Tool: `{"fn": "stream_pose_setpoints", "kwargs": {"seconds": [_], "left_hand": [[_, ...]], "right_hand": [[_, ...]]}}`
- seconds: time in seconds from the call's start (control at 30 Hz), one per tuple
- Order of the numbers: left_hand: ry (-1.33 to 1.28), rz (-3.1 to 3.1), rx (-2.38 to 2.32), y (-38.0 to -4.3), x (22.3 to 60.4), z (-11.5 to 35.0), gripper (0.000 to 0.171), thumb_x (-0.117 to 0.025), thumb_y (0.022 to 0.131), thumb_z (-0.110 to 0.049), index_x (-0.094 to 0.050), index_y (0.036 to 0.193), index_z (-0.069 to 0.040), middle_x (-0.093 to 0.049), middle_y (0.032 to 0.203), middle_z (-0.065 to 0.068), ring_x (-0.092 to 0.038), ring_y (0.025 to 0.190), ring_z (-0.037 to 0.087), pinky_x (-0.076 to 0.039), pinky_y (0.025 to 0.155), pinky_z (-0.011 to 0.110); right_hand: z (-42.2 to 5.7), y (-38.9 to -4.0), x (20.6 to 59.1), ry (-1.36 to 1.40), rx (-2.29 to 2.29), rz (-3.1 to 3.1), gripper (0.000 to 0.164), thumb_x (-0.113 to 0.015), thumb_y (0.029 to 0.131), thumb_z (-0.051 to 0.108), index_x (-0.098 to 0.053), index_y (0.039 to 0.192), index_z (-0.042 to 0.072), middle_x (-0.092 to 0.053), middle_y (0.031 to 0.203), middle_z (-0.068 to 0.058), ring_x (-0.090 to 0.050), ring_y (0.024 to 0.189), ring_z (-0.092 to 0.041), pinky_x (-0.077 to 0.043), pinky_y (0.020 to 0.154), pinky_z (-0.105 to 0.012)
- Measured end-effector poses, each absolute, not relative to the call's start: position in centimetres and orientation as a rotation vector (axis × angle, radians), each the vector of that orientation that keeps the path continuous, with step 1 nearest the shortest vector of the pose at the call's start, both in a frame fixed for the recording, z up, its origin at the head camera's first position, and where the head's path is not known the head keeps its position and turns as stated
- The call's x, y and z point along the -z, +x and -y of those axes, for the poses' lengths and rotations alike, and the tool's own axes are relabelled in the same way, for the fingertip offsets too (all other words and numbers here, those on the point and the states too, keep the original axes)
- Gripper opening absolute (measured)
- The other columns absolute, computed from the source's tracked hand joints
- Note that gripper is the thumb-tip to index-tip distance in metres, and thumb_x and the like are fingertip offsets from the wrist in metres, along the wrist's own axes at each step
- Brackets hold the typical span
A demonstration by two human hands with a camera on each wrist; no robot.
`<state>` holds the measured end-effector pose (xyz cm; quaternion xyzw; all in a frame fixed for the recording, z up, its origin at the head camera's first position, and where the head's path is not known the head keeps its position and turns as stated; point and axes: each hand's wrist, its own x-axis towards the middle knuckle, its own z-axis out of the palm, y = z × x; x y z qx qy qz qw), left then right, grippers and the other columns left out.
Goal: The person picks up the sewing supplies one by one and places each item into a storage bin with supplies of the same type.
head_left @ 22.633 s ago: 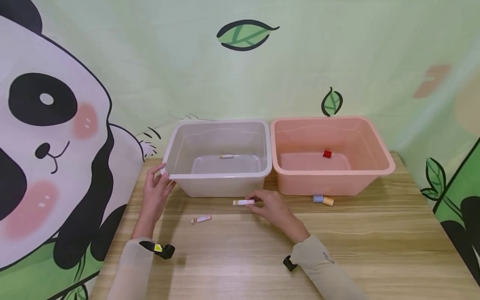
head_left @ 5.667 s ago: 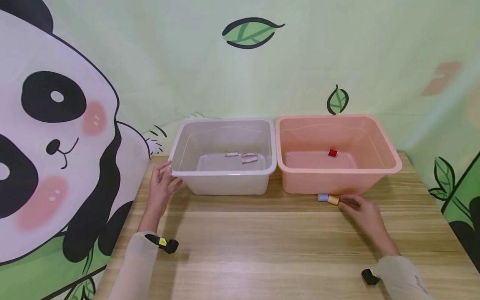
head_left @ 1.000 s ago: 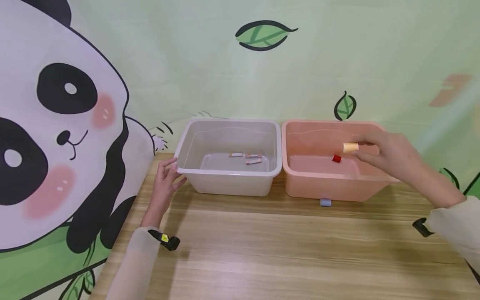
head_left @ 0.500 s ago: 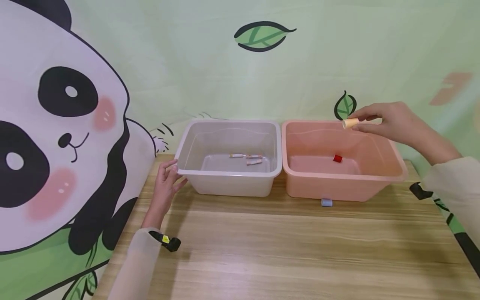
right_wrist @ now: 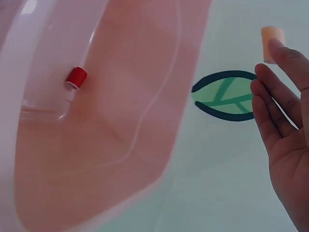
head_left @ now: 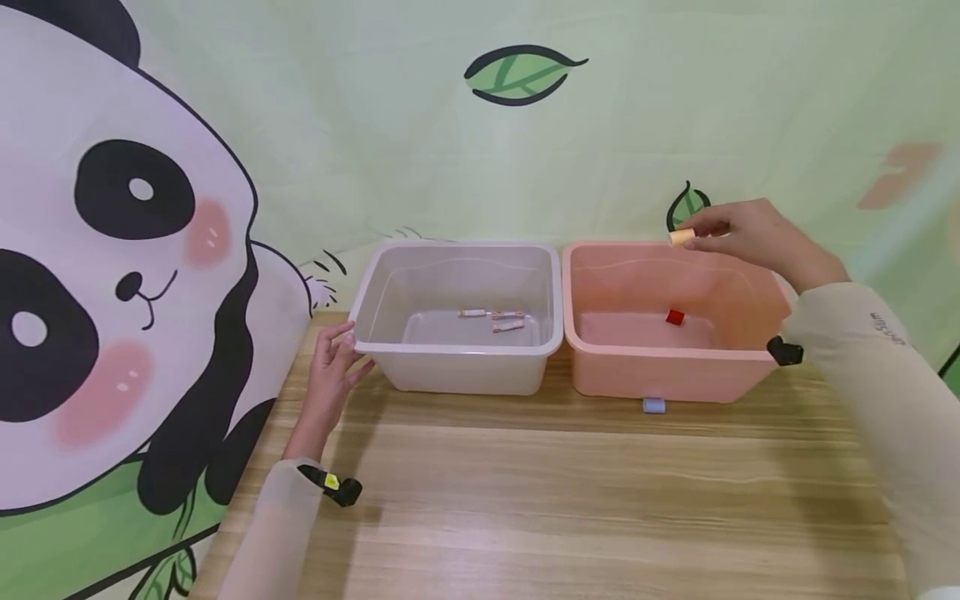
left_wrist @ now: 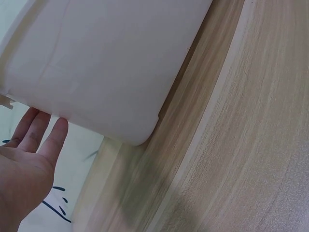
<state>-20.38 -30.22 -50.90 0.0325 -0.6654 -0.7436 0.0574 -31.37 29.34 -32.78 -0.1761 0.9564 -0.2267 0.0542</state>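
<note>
My right hand (head_left: 753,237) pinches a pale orange spool of thread (head_left: 681,237) between thumb and fingers, raised above the back rim of the pink bin (head_left: 660,375). The right wrist view also shows this orange spool (right_wrist: 273,44) at the fingertips. A red spool of thread (head_left: 675,317) lies on the bin's floor. Outside, at the foot of its front wall, a blue spool (head_left: 654,406) lies on the table. My left hand (head_left: 330,375) grips the front left corner of the light grey bin (head_left: 461,371), fingers (left_wrist: 54,140) against its wall below the rim.
Inside the grey bin lie small white stick-like pieces (head_left: 508,326) with coloured printing. Both bins stand side by side at the back of the wooden table (head_left: 525,500), before a green cloth (head_left: 360,108) with a panda print.
The right hand has lifted the orange spool from beside the blue one to over the pink bin, lately shifting up and left. Earlier, white pieces went into the grey bin. The left hand stays.
</note>
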Motion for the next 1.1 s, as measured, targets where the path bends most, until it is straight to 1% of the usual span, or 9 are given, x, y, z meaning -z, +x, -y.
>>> {"fn": "stream_pose_setpoints", "kwargs": {"seconds": [0.1,0.17,0.3,0.4,0.47,0.7,0.83,0.97,1.1], "left_hand": [[0.1,2.018,2.251,-20.4,50.9,30.3,0.035,-0.05,0.106,-0.04,-0.046,0.137,-0.024,-0.045,0.138,0.006,-0.057,0.123,0.027,-0.051,0.104,0.047],[0.098,2.019,2.252,-20.4,50.9,30.3,0.035,-0.05,0.106,-0.04,-0.046,0.138,-0.024,-0.044,0.139,0.007,-0.057,0.123,0.026,-0.052,0.104,0.045],[0.086,2.009,2.265,-20.5,51.0,30.3,0.036,-0.05,0.106,-0.039,-0.046,0.138,-0.024,-0.044,0.137,0.007,-0.057,0.122,0.026,-0.053,0.103,0.043],[0.096,2.008,2.269,-20.5,51.0,30.4,0.035,-0.051,0.106,-0.04,-0.046,0.137,-0.025,-0.044,0.137,0.006,-0.057,0.122,0.027,-0.054,0.101,0.041],[0.105,2.008,2.269,-20.5,51.0,30.4,0.035,-0.051,0.106,-0.04,-0.046,0.137,-0.025,-0.044,0.137,0.006,-0.057,0.122,0.027,-0.054,0.101,0.042],[0.125,2.025,2.265,-20.3,50.8,30.4,0.037,-0.05,0.106,-0.04,-0.045,0.139,-0.025,-0.043,0.138,0.006,-0.056,0.123,0.027,-0.051,0.104,0.047],[0.125,2.031,2.261,-20.3,50.8,30.4,0.039,-0.05,0.106,-0.039,-0.044,0.141,-0.024,-0.043,0.139,0.006,-0.056,0.123,0.026,-0.049,0.105,0.049],[0.117,2.03,2.252,-20.3,51.0,30.5,0.039,-0.051,0.106,-0.04,-0.045,0.141,-0.024,-0.044,0.138,0.006,-0.057,0.122,0.026,-0.051,0.104,0.047],[0.11,2.023,2.247,-20.4,51.1,30.5,0.039,-0.051,0.105,-0.041,-0.045,0.14,-0.023,-0.045,0.136,0.006,-0.057,0.122,0.027,-0.052,0.103,0.046]], "right_hand": [[-29.2,-32.2,33.9,-0.481,0.717,-2.861,0.04,-0.064,0.101,0.035,-0.065,0.134,0.014,-0.064,0.128,-0.017,-0.055,0.114,-0.034,-0.05,0.096,-0.054],[-29.1,-32.7,34.7,-0.463,0.716,-2.851,0.039,-0.064,0.101,0.033,-0.065,0.134,0.011,-0.063,0.127,-0.018,-0.054,0.114,-0.035,-0.051,0.096,-0.055],[-29.0,-33.4,35.9,-0.472,0.709,-2.872,0.039,-0.065,0.101,0.028,-0.064,0.131,0.003,-0.064,0.124,-0.022,-0.056,0.111,-0.038,-0.051,0.096,-0.058],[-28.9,-33.8,36.5,-0.477,0.711,-2.879,0.041,-0.066,0.1,0.029,-0.064,0.13,0.0,-0.065,0.122,-0.023,-0.057,0.111,-0.039,-0.051,0.095,-0.059],[-28.8,-34.0,36.7,-0.475,0.707,-2.885,0.041,-0.066,0.1,0.029,-0.064,0.13,0.0,-0.066,0.123,-0.024,-0.058,0.111,-0.039,-0.051,0.096,-0.058],[-28.7,-34.3,36.6,-0.392,0.778,-2.865,0.055,-0.065,0.1,0.042,-0.058,0.138,0.003,-0.058,0.134,-0.025,-0.054,0.12,-0.043,-0.047,0.103,-0.063],[-28.5,-34.5,36.7,-0.397,0.828,-2.875,0.051,-0.065,0.1,0.037,-0.058,0.138,0.004,-0.058,0.134,-0.024,-0.054,0.12,-0.042,-0.047,0.103,-0.062],[-28.2,-34.8,37.0,-0.41,0.835,-2.901,0.043,-0.064,0.102,0.028,-0.06,0.136,0.003,-0.059,0.131,-0.026,-0.055,0.119,-0.043,-0.047,0.103,-0.062],[-28.1,-35.1,37.3,-0.357,0.833,-2.886,0.042,-0.061,0.103,0.028,-0.059,0.138,0.004,-0.057,0.133,-0.026,-0.052,0.12,-0.043,-0.046,0.104,-0.063]]}}
